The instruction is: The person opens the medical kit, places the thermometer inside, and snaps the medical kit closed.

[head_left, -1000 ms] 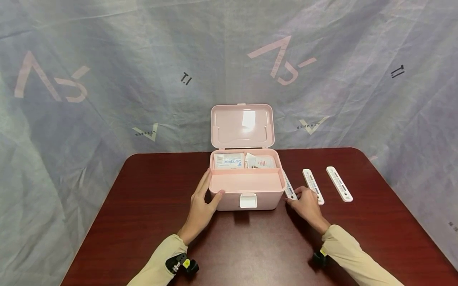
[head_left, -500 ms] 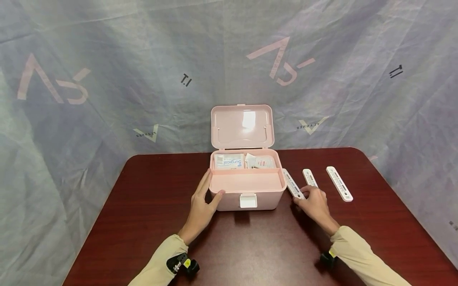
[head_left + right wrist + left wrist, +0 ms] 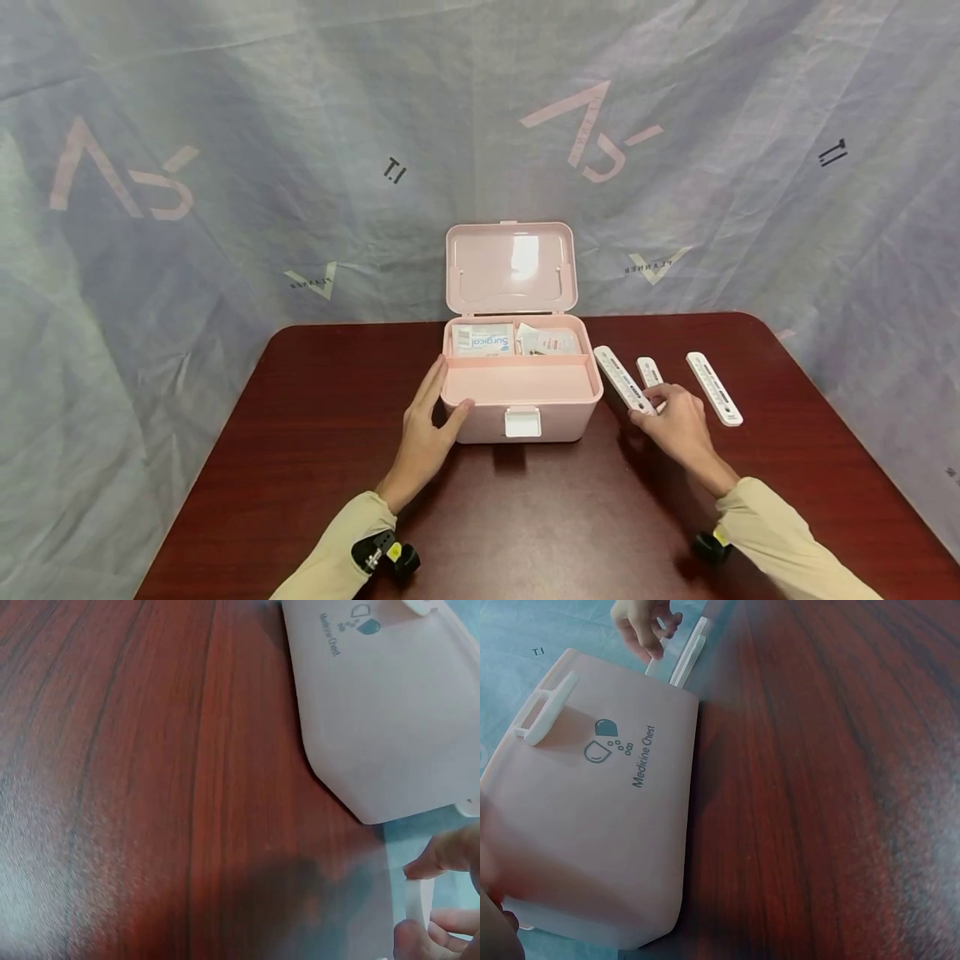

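Observation:
A pink medicine chest (image 3: pixel 480 423) stands with its lid (image 3: pixel 510 271) raised. My left hand (image 3: pixel 420 442) rests against its left front corner, fingers fairly straight along the side and thumb at the front rim. Between thumb and fingers, my right hand (image 3: pixel 678 423) pinches the near end of a white thermometer (image 3: pixel 621 377), just right of the chest. That thermometer slants toward the chest and appears lifted off the table. In the right wrist view its end (image 3: pixel 417 904) shows between the fingertips. A second thermometer (image 3: pixel 649 371) lies partly hidden behind the right hand.
A third thermometer (image 3: pixel 715 389) lies farther right on the dark red table (image 3: pixel 480 517). Inside the chest, a packet marked Surgical (image 3: pixel 483 340) and small white packets (image 3: pixel 547 340) fill the back compartments. The front tray (image 3: pixel 521 383) is bare. Grey cloth (image 3: pixel 360 108) hangs behind.
My right hand has moved right, drawing the thermometer out from beside the chest; more of it now shows. The left hand stays on the chest.

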`<state>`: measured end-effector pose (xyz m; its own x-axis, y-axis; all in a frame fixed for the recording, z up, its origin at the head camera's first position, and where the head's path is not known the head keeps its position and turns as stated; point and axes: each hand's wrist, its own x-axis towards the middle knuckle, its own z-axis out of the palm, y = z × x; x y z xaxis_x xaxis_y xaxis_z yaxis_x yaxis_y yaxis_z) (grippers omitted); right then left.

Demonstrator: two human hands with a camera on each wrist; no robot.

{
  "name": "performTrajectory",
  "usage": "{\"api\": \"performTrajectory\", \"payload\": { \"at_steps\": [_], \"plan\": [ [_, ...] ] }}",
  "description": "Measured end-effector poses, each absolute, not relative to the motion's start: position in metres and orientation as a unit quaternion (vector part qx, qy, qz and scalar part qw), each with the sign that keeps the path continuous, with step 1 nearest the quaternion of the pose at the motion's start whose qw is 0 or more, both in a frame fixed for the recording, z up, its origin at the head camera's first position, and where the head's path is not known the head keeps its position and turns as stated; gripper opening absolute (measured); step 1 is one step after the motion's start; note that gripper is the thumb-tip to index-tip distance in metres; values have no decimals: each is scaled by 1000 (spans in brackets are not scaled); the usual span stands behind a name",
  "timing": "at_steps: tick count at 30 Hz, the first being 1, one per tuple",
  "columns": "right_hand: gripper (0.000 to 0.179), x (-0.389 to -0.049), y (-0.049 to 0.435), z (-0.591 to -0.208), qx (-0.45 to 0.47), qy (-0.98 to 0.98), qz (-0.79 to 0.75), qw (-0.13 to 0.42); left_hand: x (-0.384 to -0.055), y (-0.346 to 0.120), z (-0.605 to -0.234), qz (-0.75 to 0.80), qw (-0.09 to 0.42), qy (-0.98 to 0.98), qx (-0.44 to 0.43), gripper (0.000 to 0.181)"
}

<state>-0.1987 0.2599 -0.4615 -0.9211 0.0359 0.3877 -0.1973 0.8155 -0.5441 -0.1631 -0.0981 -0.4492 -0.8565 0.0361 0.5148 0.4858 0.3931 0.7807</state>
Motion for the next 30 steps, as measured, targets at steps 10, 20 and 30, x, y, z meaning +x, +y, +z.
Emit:
{"api": "performTrajectory", "payload": {
  "at_steps": [10,20,30],
  "plan": [
    [34,-199,266,-452,50,-934,296,194,-152,-95,-429,-526,213,-807,-165,67],
    [34,-196,268,-443,56,-931,297,205,-150,-94,-431,-529,215,-805,-162,68],
    [36,-194,273,-431,68,-929,302,205,-151,-94,-429,-529,226,-801,-167,67]
  ]
}}
